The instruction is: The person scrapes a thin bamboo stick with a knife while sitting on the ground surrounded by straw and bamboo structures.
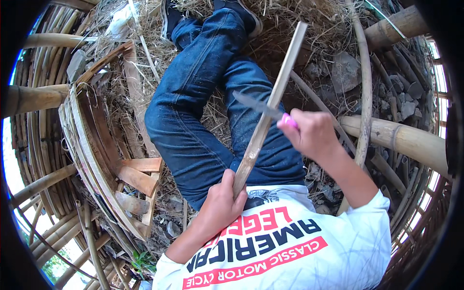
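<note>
My left hand (222,197) is wrapped round the near end of a long, narrow wooden strip (264,126). The strip slants up and to the right across my thighs, its far end raised past my knees. In my right hand (311,134) is a knife (256,104) with a pink handle. Its blade points left and crosses the strip about midway; whether the edge bites into the wood I cannot tell. A pale, whittled-looking patch shows on the strip just above my left hand.
Left of my legs lies a stack of split bamboo and wood pieces (99,159). A thick bamboo pole (394,137) and a thin upright stick (363,87) stand close by my right arm. Stones (345,72) and dry straw (309,43) cover the ground. Bamboo walls curve round both sides.
</note>
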Available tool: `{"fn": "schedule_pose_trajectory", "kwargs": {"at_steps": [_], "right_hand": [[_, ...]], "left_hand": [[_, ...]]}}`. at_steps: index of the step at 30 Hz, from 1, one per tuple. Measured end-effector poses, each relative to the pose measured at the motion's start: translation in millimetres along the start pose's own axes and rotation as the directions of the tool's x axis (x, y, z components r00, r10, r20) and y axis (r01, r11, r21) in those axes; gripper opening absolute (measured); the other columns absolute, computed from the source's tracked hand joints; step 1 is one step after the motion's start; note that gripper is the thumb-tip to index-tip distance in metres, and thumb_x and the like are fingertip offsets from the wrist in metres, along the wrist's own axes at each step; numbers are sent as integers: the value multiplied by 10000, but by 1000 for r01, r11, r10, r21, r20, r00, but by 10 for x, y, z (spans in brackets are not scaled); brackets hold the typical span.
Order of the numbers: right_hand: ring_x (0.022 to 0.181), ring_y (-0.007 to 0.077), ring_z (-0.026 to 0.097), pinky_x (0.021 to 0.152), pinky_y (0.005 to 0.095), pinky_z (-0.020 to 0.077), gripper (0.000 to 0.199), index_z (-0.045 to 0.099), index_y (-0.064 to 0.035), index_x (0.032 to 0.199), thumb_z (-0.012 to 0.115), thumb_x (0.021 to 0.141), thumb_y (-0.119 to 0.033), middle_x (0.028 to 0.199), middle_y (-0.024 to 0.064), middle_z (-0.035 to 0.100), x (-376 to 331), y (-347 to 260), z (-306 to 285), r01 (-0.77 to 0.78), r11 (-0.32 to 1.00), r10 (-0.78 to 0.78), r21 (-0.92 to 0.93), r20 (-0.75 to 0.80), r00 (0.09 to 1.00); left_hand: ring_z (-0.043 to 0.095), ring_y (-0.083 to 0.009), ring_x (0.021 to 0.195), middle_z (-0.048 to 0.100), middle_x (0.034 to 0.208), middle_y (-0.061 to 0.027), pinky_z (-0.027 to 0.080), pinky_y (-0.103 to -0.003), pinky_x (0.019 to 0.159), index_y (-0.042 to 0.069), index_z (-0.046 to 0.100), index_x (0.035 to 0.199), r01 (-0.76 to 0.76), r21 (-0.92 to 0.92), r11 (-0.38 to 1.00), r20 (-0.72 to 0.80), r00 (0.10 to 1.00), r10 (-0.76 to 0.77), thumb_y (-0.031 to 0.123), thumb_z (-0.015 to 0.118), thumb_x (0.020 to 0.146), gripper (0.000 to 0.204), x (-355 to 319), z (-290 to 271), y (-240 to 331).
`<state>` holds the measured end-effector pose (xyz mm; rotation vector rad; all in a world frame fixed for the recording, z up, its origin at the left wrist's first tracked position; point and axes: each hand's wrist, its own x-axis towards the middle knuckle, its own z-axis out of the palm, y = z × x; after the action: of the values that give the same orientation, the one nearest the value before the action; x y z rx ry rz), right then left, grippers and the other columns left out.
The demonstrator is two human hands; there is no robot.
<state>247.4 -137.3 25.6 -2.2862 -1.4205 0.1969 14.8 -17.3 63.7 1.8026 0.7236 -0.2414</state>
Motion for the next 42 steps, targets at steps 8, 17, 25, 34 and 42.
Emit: {"fn": "schedule_pose_trajectory", "kwargs": {"at_steps": [8, 17, 25, 34, 42], "right_hand": [[414, 255, 584, 409, 353, 464, 515, 522, -102, 633, 565, 919, -528, 490, 89, 537, -21, -56, -45, 167, 986, -167, 12, 5, 986], [416, 245, 571, 398, 346, 446, 543, 497, -116, 593, 567, 904, -555, 471, 84, 510, 13, 140, 6, 203, 977, -205, -68, -29, 978], [421, 265, 574, 406, 354, 448, 540, 503, -116, 601, 589, 887, -566, 507, 88, 537, 98, 434, 21, 166, 976, -177, -141, -69, 982], [443, 282, 589, 412, 379, 454, 498, 533, -99, 625, 577, 921, -498, 500, 99, 534, 155, 607, -1, -26, 990, 8, -140, -127, 992], [453, 276, 600, 426, 361, 480, 508, 539, -111, 629, 580, 905, -535, 510, 102, 551, 162, 865, 46, 50, 988, -70, -145, -142, 987]], "left_hand": [[643, -394, 680, 603, 728, -227, 476, -405, 598, -1, 409, 929, 109, -1, 994, 68, 992, -109, 45, 580, 846, 196, -44, 22, -51], [616, -484, 706, 592, 711, -292, 477, -502, 599, -12, 388, 991, 64, 80, 995, 122, 990, -73, 80, 615, 833, 292, -66, 4, -20], [589, -425, 624, 543, 650, -236, 441, -415, 554, 3, 380, 931, 76, 37, 996, 73, 994, -78, 32, 579, 812, 233, -60, 53, -64], [608, -482, 681, 581, 694, -292, 464, -501, 580, -17, 394, 988, 89, 46, 995, 104, 990, -94, 82, 623, 826, 298, -22, 20, -2], [607, -473, 655, 564, 656, -278, 457, -484, 562, -10, 383, 978, 78, 49, 996, 119, 989, -83, 77, 612, 826, 288, -21, 40, 4]]}}
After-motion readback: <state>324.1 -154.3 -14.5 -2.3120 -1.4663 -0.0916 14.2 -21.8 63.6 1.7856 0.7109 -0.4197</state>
